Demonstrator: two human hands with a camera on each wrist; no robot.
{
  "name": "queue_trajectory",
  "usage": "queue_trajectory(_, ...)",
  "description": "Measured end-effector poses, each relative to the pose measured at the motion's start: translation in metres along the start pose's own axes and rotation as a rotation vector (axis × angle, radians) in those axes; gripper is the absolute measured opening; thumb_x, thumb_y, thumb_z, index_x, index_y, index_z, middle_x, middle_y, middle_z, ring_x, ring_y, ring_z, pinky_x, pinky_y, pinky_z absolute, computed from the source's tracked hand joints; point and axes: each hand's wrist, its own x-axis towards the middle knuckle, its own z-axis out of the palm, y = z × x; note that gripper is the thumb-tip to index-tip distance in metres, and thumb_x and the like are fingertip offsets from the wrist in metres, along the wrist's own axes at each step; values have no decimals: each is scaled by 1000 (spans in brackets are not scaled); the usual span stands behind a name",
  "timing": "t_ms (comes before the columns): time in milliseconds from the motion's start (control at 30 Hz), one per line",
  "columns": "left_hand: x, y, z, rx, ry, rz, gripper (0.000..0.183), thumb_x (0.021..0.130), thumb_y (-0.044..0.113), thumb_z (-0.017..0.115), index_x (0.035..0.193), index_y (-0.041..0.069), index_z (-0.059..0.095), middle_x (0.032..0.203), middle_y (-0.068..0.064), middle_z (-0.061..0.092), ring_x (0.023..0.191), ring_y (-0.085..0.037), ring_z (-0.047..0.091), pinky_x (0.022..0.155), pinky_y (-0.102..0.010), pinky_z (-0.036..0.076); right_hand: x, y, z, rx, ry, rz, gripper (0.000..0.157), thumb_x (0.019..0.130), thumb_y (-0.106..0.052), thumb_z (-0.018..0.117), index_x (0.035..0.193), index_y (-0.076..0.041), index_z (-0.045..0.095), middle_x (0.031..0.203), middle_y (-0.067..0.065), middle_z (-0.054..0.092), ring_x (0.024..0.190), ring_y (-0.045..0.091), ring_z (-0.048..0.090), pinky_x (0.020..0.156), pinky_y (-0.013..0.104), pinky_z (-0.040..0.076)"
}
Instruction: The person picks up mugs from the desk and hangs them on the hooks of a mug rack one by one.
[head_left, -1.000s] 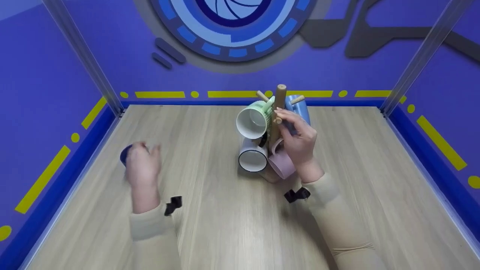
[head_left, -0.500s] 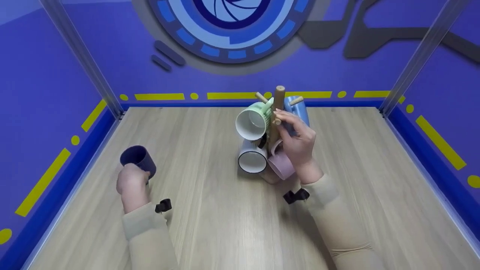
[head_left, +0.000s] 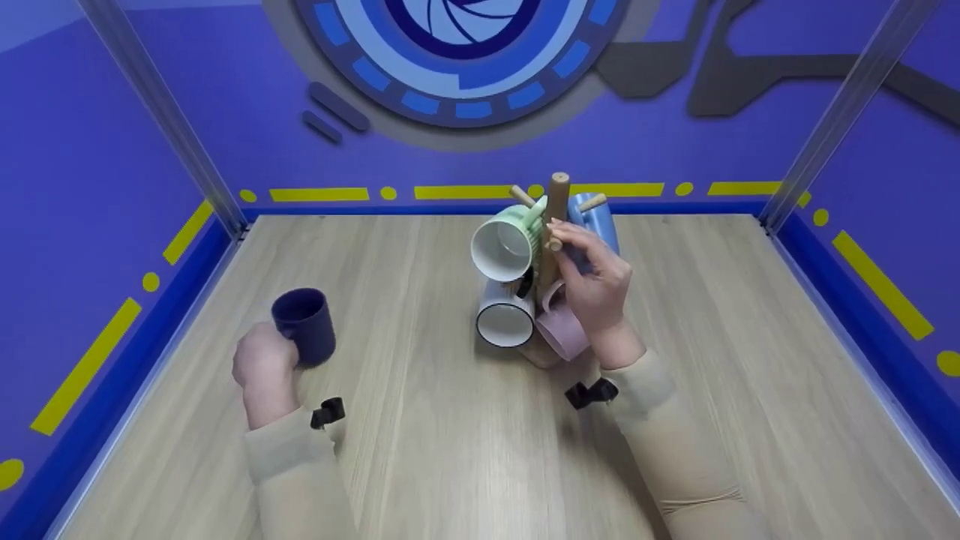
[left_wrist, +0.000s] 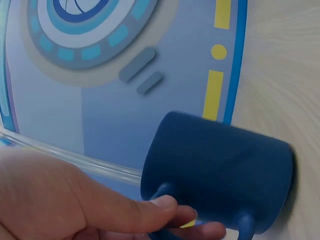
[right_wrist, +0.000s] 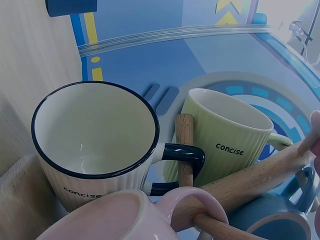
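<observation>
At the left of the table, a dark navy mug (head_left: pixel 309 330) stands upright. My left hand (head_left: pixel 264 360) holds it by its handle (left_wrist: pixel 245 227), thumb and fingers closing round the loop in the left wrist view. Right of centre rises a wooden mug tree (head_left: pixel 559 199). My right hand (head_left: pixel 600 289) pinches it at a front peg (head_left: pixel 555 244), close to the post. Mugs hang on its pegs: a light green one (head_left: pixel 502 244), a white one with a dark rim (head_left: pixel 505 324), a pink one (head_left: pixel 564 334) and a blue one (head_left: pixel 598 217), partly behind my right hand.
The wood-grain table (head_left: pixel 420 450) is bounded by a blue back wall (head_left: pixel 450 169) and side walls with yellow markings. In the right wrist view, the white mug (right_wrist: pixel 95 135) and green mug (right_wrist: pixel 227 132) crowd round the sloping post (right_wrist: pixel 260 177).
My left hand has gone from beside the navy mug to its handle. The mug has turned and shifted slightly right, its handle now toward that hand. The right hand has stayed on the mug tree.
</observation>
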Motion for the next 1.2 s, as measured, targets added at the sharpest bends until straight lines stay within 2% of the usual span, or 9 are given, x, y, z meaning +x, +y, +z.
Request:
queue_trajectory(133,-4,11,3,-4,117,76,30,100,16,58,111,-10,68,119,-36,67,110,-54,64,88,-63,54,0,0,0,0,-3,3,27,78,23,74,101,8,75,102,24,77,105,26,76,95,38,60)
queue_trajectory(200,-6,17,4,-14,145,97,29,102,17,59,113,-8,69,119,-34,68,110,-54,64,89,-63,53,1,-1,0,3,-5,4,26,78,23,74,101,8,75,102,23,77,105,27,76,95,38,60)
queue_trajectory(400,-14,31,3,-76,175,191,29,104,19,58,120,-3,68,122,-30,69,112,-52,65,93,-63,51,0,-1,-1,-8,-5,9,26,79,22,74,101,9,75,102,23,77,105,27,76,95,38,60)
queue_trajectory(633,-36,53,0,-153,220,356,27,103,21,62,116,-1,71,115,-26,73,107,-47,69,92,-59,52,-1,-1,-2,-10,-2,8,28,78,23,74,101,8,75,102,24,77,106,24,76,96,36,60)
queue_trajectory(767,-52,66,-1,-189,193,440,25,103,22,64,111,-1,72,108,-24,74,101,-42,71,89,-55,54,-1,0,-2,8,3,4,27,78,24,73,101,9,74,102,25,76,106,26,76,96,38,60)
queue_trajectory(1000,-75,87,7,-265,51,566,25,101,18,66,113,-2,74,109,-22,76,101,-35,75,87,-49,60,-4,0,-1,-6,16,12,25,80,22,74,102,9,74,102,27,76,106,23,75,96,37,60)
queue_trajectory(1200,-88,97,18,-241,-33,700,17,98,18,70,105,4,77,100,-13,78,95,-28,76,84,-46,61,-7,-5,-4,-37,-31,25,33,79,21,74,110,10,72,113,25,75,115,23,72,103,36,57)
